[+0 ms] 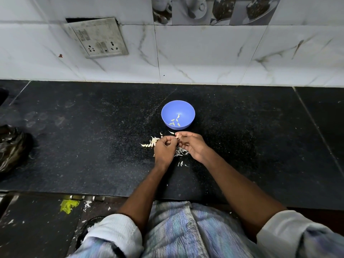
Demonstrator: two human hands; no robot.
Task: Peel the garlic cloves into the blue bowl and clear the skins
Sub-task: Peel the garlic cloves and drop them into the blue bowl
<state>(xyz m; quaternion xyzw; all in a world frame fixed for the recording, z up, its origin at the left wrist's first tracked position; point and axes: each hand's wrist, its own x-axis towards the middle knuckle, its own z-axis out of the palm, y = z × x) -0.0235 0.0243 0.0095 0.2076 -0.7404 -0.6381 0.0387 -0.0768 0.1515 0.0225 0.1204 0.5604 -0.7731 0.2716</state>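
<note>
A small pale clove (177,135) is pinched at the fingertips of the right hand (191,146), just in front of the round, smooth blue bowl (178,114), which is set on the speckled black counter (93,146) and holds a few slim cloves. The left hand (163,148) is curled close against the right; whether it grasps anything cannot be told. Thin, papery white skins (151,142) are scattered beside and beneath both hands.

Both hands (163,146) (191,146) pinch a garlic clove (177,135) near blue bowl (178,108).
</note>
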